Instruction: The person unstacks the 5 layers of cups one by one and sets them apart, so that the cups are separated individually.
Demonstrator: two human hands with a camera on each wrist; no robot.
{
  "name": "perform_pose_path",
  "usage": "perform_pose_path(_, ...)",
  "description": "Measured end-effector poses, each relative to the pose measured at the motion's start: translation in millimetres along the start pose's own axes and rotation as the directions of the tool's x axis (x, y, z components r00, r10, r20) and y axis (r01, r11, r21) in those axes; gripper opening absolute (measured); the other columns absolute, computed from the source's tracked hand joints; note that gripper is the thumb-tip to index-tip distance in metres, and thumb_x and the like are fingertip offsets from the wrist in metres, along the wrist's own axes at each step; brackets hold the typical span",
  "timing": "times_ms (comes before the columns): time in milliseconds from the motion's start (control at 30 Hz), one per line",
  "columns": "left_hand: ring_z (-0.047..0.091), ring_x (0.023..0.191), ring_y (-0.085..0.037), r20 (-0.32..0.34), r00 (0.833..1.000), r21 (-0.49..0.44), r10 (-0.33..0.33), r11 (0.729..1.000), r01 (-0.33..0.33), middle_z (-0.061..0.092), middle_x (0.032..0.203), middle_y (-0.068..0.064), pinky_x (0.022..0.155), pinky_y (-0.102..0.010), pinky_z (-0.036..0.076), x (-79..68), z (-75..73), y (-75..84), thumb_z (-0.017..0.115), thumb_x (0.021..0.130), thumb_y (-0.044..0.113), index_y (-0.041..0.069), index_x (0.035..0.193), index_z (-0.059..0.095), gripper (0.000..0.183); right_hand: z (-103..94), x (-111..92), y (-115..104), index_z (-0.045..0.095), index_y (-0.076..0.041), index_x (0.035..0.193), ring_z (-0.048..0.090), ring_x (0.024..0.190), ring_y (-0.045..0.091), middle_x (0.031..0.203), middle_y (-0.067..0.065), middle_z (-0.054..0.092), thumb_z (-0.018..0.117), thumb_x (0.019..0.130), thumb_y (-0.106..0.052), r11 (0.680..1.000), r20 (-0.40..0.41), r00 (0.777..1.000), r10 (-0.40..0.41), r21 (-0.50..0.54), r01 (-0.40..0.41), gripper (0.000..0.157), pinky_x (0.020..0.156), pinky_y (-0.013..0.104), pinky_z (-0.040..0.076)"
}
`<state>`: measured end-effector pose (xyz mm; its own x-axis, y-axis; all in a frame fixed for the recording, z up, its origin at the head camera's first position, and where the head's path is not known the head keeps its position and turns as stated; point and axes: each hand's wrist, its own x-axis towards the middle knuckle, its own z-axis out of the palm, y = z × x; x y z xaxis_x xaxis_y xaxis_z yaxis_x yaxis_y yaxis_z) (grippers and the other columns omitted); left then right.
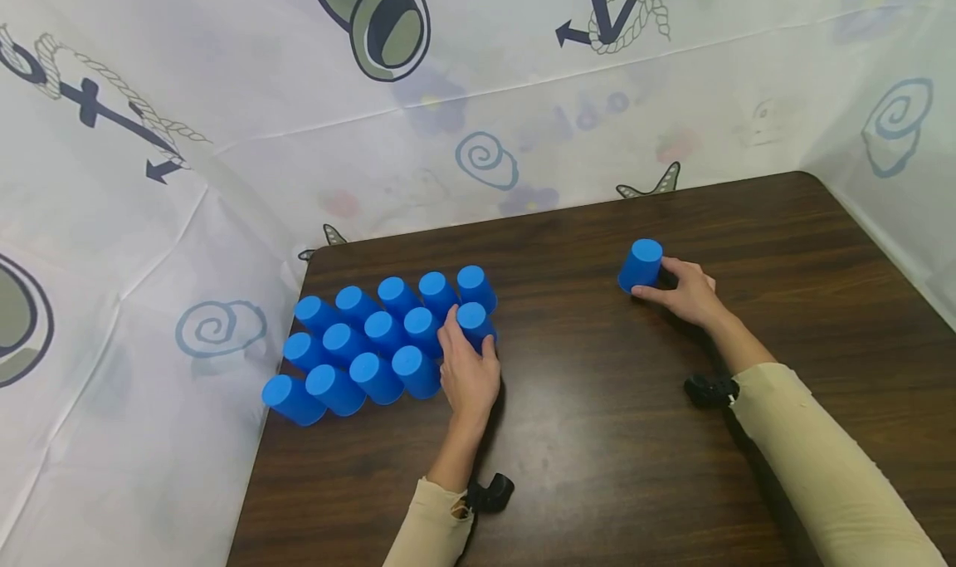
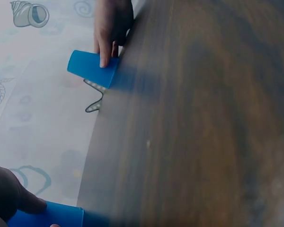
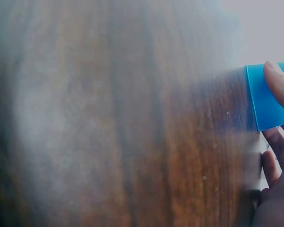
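My left hand (image 1: 470, 376) holds an upside-down blue cup (image 1: 476, 322) at the right end of the middle row, thumb on its right side and fingers on its left. In the left wrist view part of that cup (image 2: 49, 215) shows at the bottom corner, with the thumb along it. Far to the right, my right hand (image 1: 690, 293) grips another upside-down blue cup (image 1: 641, 266) from its right side, between thumb and fingers. That cup (image 3: 259, 97) stands with its wide rim at the tabletop in the right wrist view, partly cut off by the frame edge.
Several more upside-down blue cups (image 1: 345, 343) stand in three rows on the left of the dark wooden table (image 1: 582, 434). A printed white cloth (image 1: 299, 69) hangs behind and beside the table. Each wrist wears a black strap device (image 1: 493, 494).
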<state>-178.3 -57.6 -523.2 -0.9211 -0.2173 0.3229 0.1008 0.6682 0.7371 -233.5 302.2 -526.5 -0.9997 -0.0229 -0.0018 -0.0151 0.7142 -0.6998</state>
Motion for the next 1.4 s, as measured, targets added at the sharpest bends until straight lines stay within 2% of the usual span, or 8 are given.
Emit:
perform_pose_path(133, 0.058, 0.115, -0.035, -0.002, 1.000, 0.016, -0.009, 1.000, 0.009, 0.046, 0.140, -0.014, 0.084, -0.052, 0.053, -0.6, 0.8, -0.4, 0.068, 0.093, 0.017, 0.014, 0.151, 0.031, 0.069, 0.0, -0.3, -1.2, 0.042, 0.004, 0.143, 0.025, 0.134, 0.051, 0.144, 0.031, 0.041, 0.070, 0.090, -0.044, 1.000, -0.005, 1.000, 0.002, 0.004, -0.002, 0.077, 0.100, 0.069, 0.012)
perform_pose_path(233, 0.062, 0.108, -0.033, -0.012, 1.000, 0.038, -0.002, 0.999, 0.002, 0.045, 0.141, -0.012, 0.078, -0.047, 0.055, -0.3, 0.4, -0.3, 0.068, 0.093, 0.016, 0.017, 0.152, 0.028, 0.071, -0.1, 0.0, -1.6, 0.042, 0.004, 0.143, 0.026, 0.134, 0.050, 0.145, 0.031, 0.041, 0.070, 0.089, -0.044, 1.000, -0.007, 1.000, 0.003, 0.002, -0.003, 0.077, 0.101, 0.069, 0.012)
perform_pose_path(333, 0.065, 0.095, -0.030, -0.024, 0.999, 0.070, 0.030, 0.997, -0.028, 0.045, 0.140, -0.012, 0.070, -0.042, 0.056, -0.6, -1.0, 0.6, 0.067, 0.093, 0.015, 0.021, 0.153, 0.027, 0.073, 0.2, 0.4, -1.1, 0.042, 0.004, 0.142, 0.026, 0.134, 0.050, 0.145, 0.031, 0.041, 0.070, 0.089, -0.044, 1.000, -0.006, 1.000, -0.001, 0.003, 0.001, 0.077, 0.101, 0.069, 0.013)
perform_pose_path(433, 0.066, 0.088, -0.029, -0.027, 0.996, 0.095, 0.080, 0.992, -0.077, 0.046, 0.137, -0.013, 0.066, -0.040, 0.056, -1.0, -2.6, 1.3, 0.066, 0.094, 0.013, 0.025, 0.152, 0.033, 0.068, 0.8, 0.6, 0.3, 0.043, 0.004, 0.142, 0.026, 0.134, 0.051, 0.144, 0.031, 0.041, 0.070, 0.090, -0.043, 1.000, -0.005, 1.000, -0.009, 0.002, 0.009, 0.076, 0.100, 0.069, 0.013)
perform_pose_path(633, 0.067, 0.087, -0.031, -0.032, 0.993, 0.124, 0.114, 0.986, -0.110, 0.047, 0.134, -0.014, 0.065, -0.041, 0.057, -0.1, -3.9, 1.2, 0.063, 0.095, 0.011, 0.027, 0.147, 0.044, 0.058, 0.7, 0.6, 1.5, 0.043, 0.004, 0.142, 0.026, 0.133, 0.052, 0.144, 0.031, 0.041, 0.070, 0.090, -0.043, 1.000, -0.009, 1.000, -0.014, 0.000, 0.014, 0.075, 0.100, 0.069, 0.013)
perform_pose_path(967, 0.066, 0.083, -0.030, -0.031, 0.993, 0.140, 0.116, 0.984, -0.111, 0.047, 0.136, -0.015, 0.064, -0.041, 0.056, -0.8, -6.8, 0.9, 0.068, 0.092, 0.012, 0.025, 0.149, 0.042, 0.063, 0.4, 0.0, 0.0, 0.044, 0.003, 0.142, 0.026, 0.134, 0.052, 0.144, 0.031, 0.041, 0.070, 0.090, -0.043, 1.000, -0.005, 1.000, -0.013, 0.001, 0.013, 0.074, 0.100, 0.069, 0.013)
perform_pose_path(1233, 0.066, 0.077, -0.029, -0.040, 0.992, 0.194, 0.122, 0.975, -0.112, 0.043, 0.141, -0.014, 0.059, -0.038, 0.056, -11.2, -17.8, 7.5, 0.076, 0.087, 0.021, 0.023, 0.151, 0.037, 0.075, 1.9, 1.5, 1.6, 0.045, 0.003, 0.141, 0.026, 0.133, 0.052, 0.144, 0.032, 0.042, 0.070, 0.090, -0.043, 1.000, -0.009, 1.000, -0.025, 0.002, 0.025, 0.073, 0.099, 0.070, 0.012)
perform_pose_path(1400, 0.059, 0.062, -0.021, -0.015, 0.991, 0.214, 0.130, 0.969, -0.123, 0.041, 0.141, -0.014, 0.049, -0.028, 0.050, -21.9, -29.8, 12.6, 0.077, 0.086, 0.026, 0.023, 0.153, 0.033, 0.080, 0.9, 1.0, 0.9, 0.044, 0.003, 0.141, 0.027, 0.133, 0.052, 0.144, 0.031, 0.041, 0.070, 0.090, -0.043, 1.000, -0.011, 1.000, -0.019, -0.003, 0.019, 0.074, 0.100, 0.070, 0.013)
